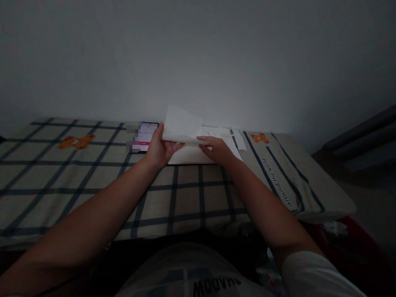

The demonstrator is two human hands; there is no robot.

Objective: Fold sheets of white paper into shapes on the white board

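A: Report the position of the white paper sheet (182, 125).

B: The sheet is lifted off the checked cloth (93, 177), tilted, with its far corner raised toward the wall (198, 53). It sits just right of the phone (145, 136), which lies flat on the cloth with its screen lit.

A: State of the left hand (159, 149)?

B: The left hand is closed on the sheet's left edge. The thumb runs up along the near face of the sheet; the fingers curl under its lower edge. The hand lies between the phone and the sheet, touching the sheet and overlapping the phone's right edge in this view.

A: And the right hand (218, 149)?

B: The right hand is right of the phone, beyond the sheet's lower right corner. Its fingers are extended and fairly flat, tips at the sheet's lower edge. Whether they pinch the sheet or only press on the papers beneath cannot be determined.

A: What lies beneath the sheet?

B: More loose papers (229, 136), flat on the cloth, well right of the phone. Some extend past the right hand toward an orange bear print (260, 137).

A: Other items?

B: A second orange bear print (77, 142) is left of the phone.
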